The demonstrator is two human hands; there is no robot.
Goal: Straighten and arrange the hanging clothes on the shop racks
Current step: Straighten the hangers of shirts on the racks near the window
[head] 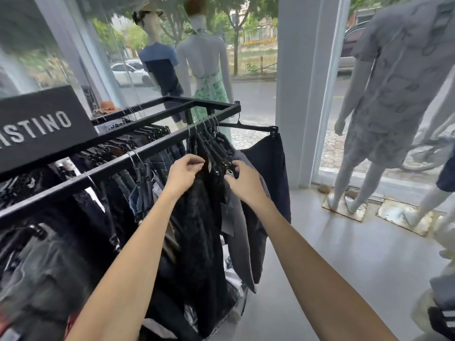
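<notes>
— So how far along is the rack (pixel 147 150)?
— Partway, I'd judge. Clothes (pixel 138 183) along the bar from 9 o'clock to centre hang in a fairly even row, though they are blurred. The work is at the rack's right end, dead centre of view, where hangers (pixel 216 153) sit crammed together.
— And the hands?
— Left hand (pixel 183 172) pinches the top of a dark piece (pixel 202 217) in that bunch, fingers curled. Right hand (pixel 246 183), just beside it toward 3 o'clock, curls its fingers round the hanger clips, over a grey piece (pixel 240 230).
— What's left?
— Spacing that bunch out, likely. A navy piece (pixel 268 163) hangs apart at 2 o'clock, turned sideways to the others; it probably wants squaring up.
— Any writing?
— Black sign (pixel 41 124) at 9 o'clock reads "ISTINO", its start cut off at the edge. A hanger label (pixel 220 139) has white letters too small to read. The dark tag (pixel 227 219) below the right hand shows nothing legible.
</notes>
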